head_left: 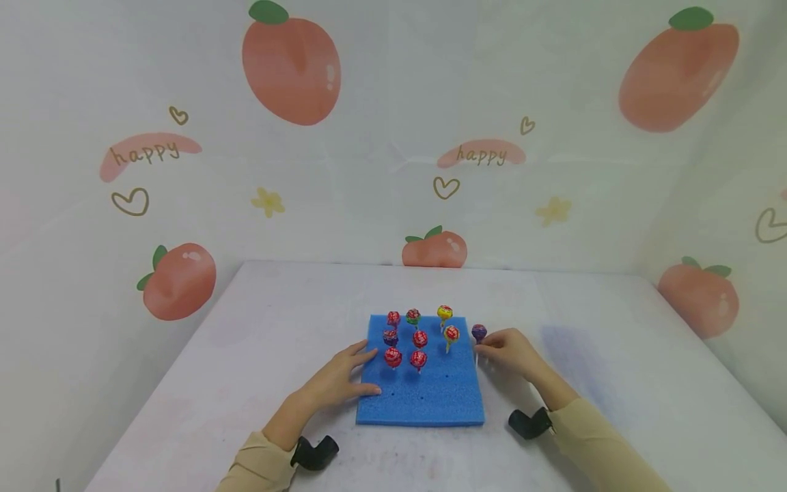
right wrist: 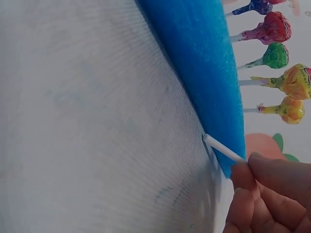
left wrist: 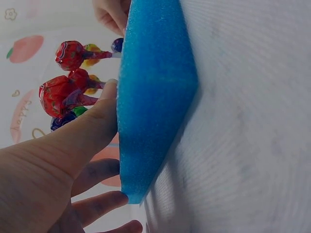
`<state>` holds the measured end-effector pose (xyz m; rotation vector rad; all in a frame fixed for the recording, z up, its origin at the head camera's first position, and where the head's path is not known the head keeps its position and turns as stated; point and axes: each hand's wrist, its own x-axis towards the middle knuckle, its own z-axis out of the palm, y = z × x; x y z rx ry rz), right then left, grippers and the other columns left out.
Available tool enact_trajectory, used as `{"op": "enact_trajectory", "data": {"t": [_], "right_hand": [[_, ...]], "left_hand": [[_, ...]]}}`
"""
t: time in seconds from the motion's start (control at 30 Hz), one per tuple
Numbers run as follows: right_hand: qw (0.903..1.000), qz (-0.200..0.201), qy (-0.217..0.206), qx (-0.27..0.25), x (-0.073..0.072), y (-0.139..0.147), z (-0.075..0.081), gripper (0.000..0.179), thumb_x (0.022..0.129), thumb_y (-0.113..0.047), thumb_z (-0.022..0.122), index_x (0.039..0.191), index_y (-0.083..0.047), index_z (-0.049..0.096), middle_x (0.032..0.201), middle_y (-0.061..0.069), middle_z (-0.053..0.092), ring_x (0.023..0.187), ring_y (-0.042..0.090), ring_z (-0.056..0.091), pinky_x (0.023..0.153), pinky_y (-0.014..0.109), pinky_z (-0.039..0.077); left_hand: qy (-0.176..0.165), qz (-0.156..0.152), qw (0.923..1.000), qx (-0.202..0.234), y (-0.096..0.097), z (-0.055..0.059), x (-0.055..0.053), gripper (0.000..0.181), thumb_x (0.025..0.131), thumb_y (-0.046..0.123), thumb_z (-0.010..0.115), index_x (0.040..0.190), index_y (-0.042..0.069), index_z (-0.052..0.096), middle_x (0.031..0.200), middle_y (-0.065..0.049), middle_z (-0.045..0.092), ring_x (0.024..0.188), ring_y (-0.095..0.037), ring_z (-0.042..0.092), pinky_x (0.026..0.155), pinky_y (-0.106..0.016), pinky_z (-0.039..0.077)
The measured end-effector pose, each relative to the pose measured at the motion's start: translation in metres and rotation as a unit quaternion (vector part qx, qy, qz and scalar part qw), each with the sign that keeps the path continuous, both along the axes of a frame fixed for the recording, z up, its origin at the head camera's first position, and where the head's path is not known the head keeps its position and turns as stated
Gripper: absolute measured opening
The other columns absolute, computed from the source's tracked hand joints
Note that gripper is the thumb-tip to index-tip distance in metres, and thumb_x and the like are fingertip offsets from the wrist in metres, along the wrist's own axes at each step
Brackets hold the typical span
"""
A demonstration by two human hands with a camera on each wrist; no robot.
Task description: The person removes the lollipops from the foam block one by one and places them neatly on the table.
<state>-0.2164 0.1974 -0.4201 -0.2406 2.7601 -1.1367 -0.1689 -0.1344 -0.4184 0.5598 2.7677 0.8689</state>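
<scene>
A blue foam board [head_left: 430,410] lies flat on the table with several wrapped lollipops standing in it by their sticks. My left hand [head_left: 335,377] rests at the board's left edge, fingers spread and thumb over the top. Just off the right edge, my right hand [head_left: 512,352] pinches a purple lollipop [head_left: 479,332] by its stick, head up. In the right wrist view the white stick [right wrist: 223,147] pokes out below the thumb and fingertips, beside the board's side. The lollipop's head is out of that view.
Red lollipops [head_left: 393,357] fill the board's left and middle, with yellow ones [head_left: 445,312] at the back right. Small dark holes [head_left: 421,398] show in its front part. White table [head_left: 295,301] surrounds the board, and a printed backdrop [head_left: 381,191] hangs behind.
</scene>
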Motion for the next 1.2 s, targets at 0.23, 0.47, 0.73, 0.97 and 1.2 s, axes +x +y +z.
{"op": "enact_trajectory", "data": {"t": [0.23, 0.47, 0.73, 0.97, 1.2], "right_hand": [[0.9999, 0.0, 0.002, 0.017, -0.0062, -0.0003, 0.0002, 0.019, 0.084, -0.017, 0.068, 0.082, 0.001, 0.073, 0.069, 0.004, 0.066, 0.063, 0.01, 0.049, 0.057, 0.022, 0.041], [0.998, -0.015, -0.007, 0.06, -0.0094, -0.0028, 0.0011, 0.02, 0.084, -0.019, 0.068, 0.086, 0.001, 0.073, 0.074, 0.006, 0.069, 0.066, 0.012, 0.053, 0.059, 0.023, 0.044], [0.9969, -0.031, -0.018, 0.07, -0.0069, -0.007, 0.0043, 0.021, 0.085, -0.018, 0.067, 0.088, 0.001, 0.072, 0.075, 0.007, 0.07, 0.066, 0.012, 0.054, 0.058, 0.024, 0.047], [0.9974, -0.031, -0.01, 0.065, -0.0039, -0.0093, 0.0047, 0.019, 0.084, -0.016, 0.068, 0.086, 0.002, 0.072, 0.074, 0.007, 0.069, 0.064, 0.012, 0.055, 0.056, 0.023, 0.046], [0.9968, -0.03, 0.003, 0.074, -0.0037, -0.0093, 0.0017, 0.017, 0.083, -0.017, 0.069, 0.085, 0.0, 0.071, 0.072, 0.005, 0.068, 0.064, 0.012, 0.054, 0.055, 0.023, 0.044]], "left_hand": [[0.005, -0.005, 1.0, -0.005, -0.0006, -0.0008, -0.0008, 0.074, 0.079, 0.038, 0.072, 0.139, 0.006, 0.044, 0.149, -0.02, 0.033, 0.137, -0.043, 0.031, 0.107, -0.058, 0.032], [0.005, -0.009, 0.9999, -0.002, -0.0011, -0.0007, -0.002, 0.074, 0.079, 0.038, 0.072, 0.139, 0.006, 0.044, 0.149, -0.021, 0.033, 0.136, -0.043, 0.032, 0.107, -0.058, 0.033], [0.001, -0.007, 1.0, 0.001, -0.0009, 0.0006, -0.0021, 0.074, 0.079, 0.038, 0.072, 0.139, 0.006, 0.044, 0.149, -0.02, 0.033, 0.136, -0.042, 0.032, 0.107, -0.058, 0.032], [-0.002, -0.002, 1.0, 0.006, -0.0007, 0.001, -0.0008, 0.074, 0.078, 0.037, 0.074, 0.138, 0.005, 0.045, 0.149, -0.021, 0.033, 0.136, -0.043, 0.031, 0.107, -0.059, 0.032], [-0.004, 0.001, 1.0, 0.005, -0.0007, -0.0004, -0.0009, 0.074, 0.078, 0.036, 0.074, 0.138, 0.006, 0.045, 0.149, -0.02, 0.034, 0.136, -0.043, 0.032, 0.107, -0.059, 0.032]]}}
